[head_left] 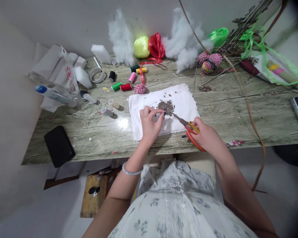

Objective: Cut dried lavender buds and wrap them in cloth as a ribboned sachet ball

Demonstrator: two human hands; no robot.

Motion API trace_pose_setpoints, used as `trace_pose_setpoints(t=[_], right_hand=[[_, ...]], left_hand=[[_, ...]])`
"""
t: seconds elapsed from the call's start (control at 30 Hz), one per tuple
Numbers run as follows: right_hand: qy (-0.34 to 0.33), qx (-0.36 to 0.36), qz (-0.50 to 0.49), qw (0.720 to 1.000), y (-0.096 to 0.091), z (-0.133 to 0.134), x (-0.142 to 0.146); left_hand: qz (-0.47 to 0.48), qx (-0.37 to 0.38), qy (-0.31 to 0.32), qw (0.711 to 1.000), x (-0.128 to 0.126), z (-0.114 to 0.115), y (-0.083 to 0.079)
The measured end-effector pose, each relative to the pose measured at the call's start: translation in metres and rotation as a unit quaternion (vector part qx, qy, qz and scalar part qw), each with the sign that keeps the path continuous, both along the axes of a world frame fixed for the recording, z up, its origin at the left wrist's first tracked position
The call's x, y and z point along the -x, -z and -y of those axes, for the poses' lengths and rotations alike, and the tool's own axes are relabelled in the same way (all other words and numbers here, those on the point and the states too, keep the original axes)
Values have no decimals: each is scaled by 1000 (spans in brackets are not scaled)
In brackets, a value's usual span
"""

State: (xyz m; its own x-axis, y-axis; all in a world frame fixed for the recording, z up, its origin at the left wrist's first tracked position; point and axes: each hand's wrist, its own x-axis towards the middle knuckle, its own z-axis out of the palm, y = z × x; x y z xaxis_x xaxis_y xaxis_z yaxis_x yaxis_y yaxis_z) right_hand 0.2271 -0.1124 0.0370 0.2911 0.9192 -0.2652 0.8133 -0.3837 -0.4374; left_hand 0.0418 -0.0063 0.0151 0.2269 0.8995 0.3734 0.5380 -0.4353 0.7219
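The right hand [206, 136] grips a pair of scissors [188, 127], its fingers closed through the orange loop handles. The handles are bright orange with a yellow patch where they meet the blades. The blades are short, dark metal and nearly closed. They point up and to the left, with the tips just beside the fingertips of the left hand [150, 123].

The left hand rests on a white cloth [182, 99]. Its thumb and forefinger are pinched together just in front of the scissor tips. Whatever they hold is too small to make out. A pale bracelet [131, 170] circles the left wrist.

The cloth is soft, crumpled at the edges and roughly rectangular. It lies flat on the wood-grain tabletop [238, 115], near the front edge. In the middle of the cloth, just beyond both hands, sits a small pile of dried bits [166, 106]. The bits are grey-brown and crumbly, and a few stray pieces are scattered around the pile.

Behind the cloth, a ball of red-and-white twine [140, 88] touches its far edge. Spools of thread [125, 87] in green, red, pink, yellow and black lie near the twine. White stuffing [183, 46] is heaped against the wall, with a yellow ribbon ball [141, 47] and a red ribbon ball [156, 46] next to it. A black phone [59, 146] lies well to the left, at the tabletop's front edge.
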Motion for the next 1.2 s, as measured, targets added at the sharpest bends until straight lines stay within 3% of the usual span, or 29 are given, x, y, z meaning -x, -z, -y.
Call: trace_pose_setpoints(t=[0.1, 0.3, 0.5, 0.67, 1.0, 1.07, 1.2], right_hand=[[18, 4, 34, 999, 2, 0, 1], [21, -56, 66, 996, 6, 3, -1], [-23, -165, 152, 974, 11, 10, -2], [-43, -178, 243, 952, 9, 14, 0], [-71, -150, 282, 945, -3, 18, 1], [-68, -148, 281, 946, -2, 19, -1], [-54, -159, 288, 943, 1, 21, -8]], left_hand=[[-35, -8, -13, 999, 1, -1, 0], [-111, -10, -56, 992, 1, -6, 4], [-118, -13, -43, 992, 1, -5, 3], [-71, 4, -4, 997, 4, -3, -3], [-56, 169, 136, 975, 1, -26, -17], [-66, 161, 119, 978, 1, -33, -17], [-146, 70, 89, 983, 4, -47, -19]])
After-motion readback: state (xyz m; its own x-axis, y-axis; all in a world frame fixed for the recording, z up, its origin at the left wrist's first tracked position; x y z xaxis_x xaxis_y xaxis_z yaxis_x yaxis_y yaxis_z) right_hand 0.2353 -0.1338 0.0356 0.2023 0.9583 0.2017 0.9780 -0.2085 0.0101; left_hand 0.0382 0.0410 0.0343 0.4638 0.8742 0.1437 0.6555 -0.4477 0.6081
